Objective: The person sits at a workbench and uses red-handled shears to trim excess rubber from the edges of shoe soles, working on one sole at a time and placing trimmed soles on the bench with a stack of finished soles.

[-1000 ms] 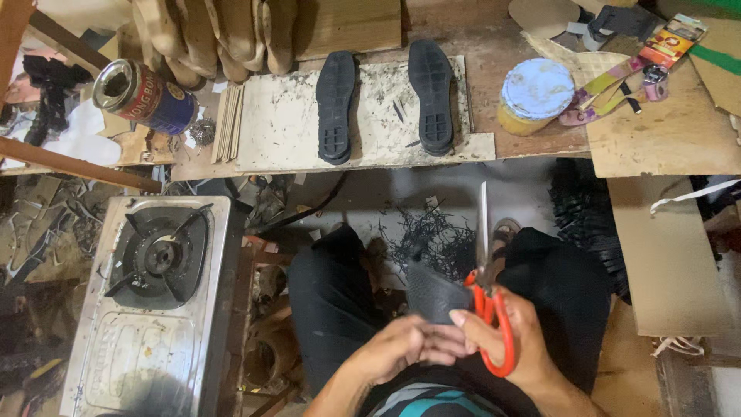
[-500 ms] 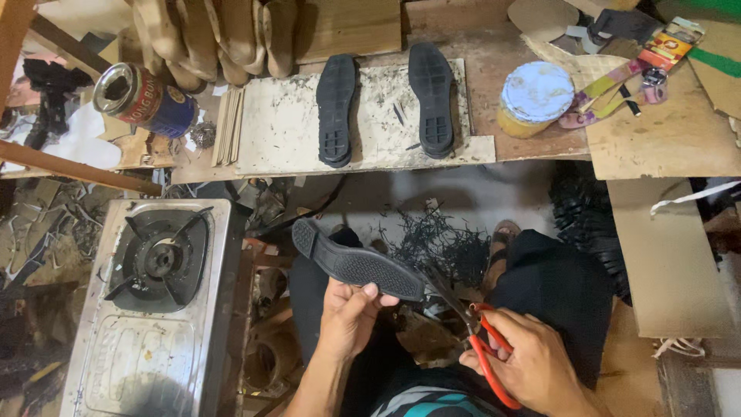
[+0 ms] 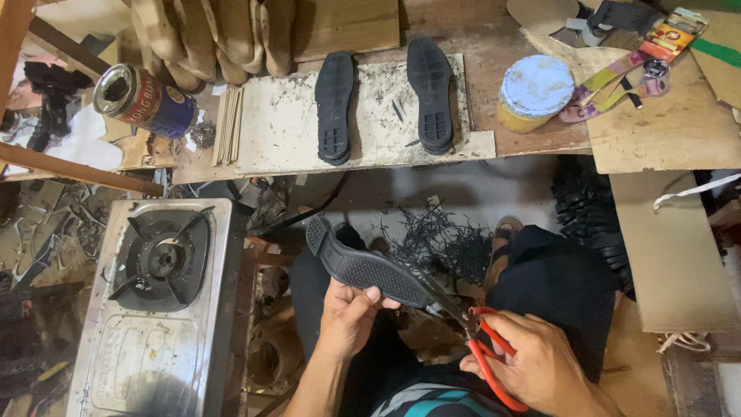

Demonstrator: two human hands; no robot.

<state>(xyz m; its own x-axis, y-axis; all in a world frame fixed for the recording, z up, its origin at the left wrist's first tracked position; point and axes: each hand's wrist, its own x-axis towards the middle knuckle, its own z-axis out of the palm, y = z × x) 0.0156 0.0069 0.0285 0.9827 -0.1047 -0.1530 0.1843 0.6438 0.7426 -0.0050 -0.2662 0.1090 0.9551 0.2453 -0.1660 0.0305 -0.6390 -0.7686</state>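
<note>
My left hand [image 3: 347, 316] grips a black rubber shoe sole [image 3: 363, 266] over my lap, tread side up, its heel end pointing up and to the left. In my right hand [image 3: 540, 367] are red-handled scissors [image 3: 482, 351], whose dark blades reach up-left to the sole's edge near my left thumb. Two more black soles lie on a white, scuffed board [image 3: 278, 131] on the bench: one sole [image 3: 334, 104] at the left, the other sole [image 3: 431, 93] at the right.
A pile of black rubber trimmings [image 3: 448, 243] lies on the floor between my knees. A steel gas stove [image 3: 158, 301] stands at the left. On the bench are a tipped tin can [image 3: 143, 100], a lidded yellow tub [image 3: 534, 93] and wooden shoe lasts [image 3: 208, 35].
A second ago both hands were together in my lap with the scissors pointing up. The left hand has since raised the sole, and the scissor blades have swung left to its edge.
</note>
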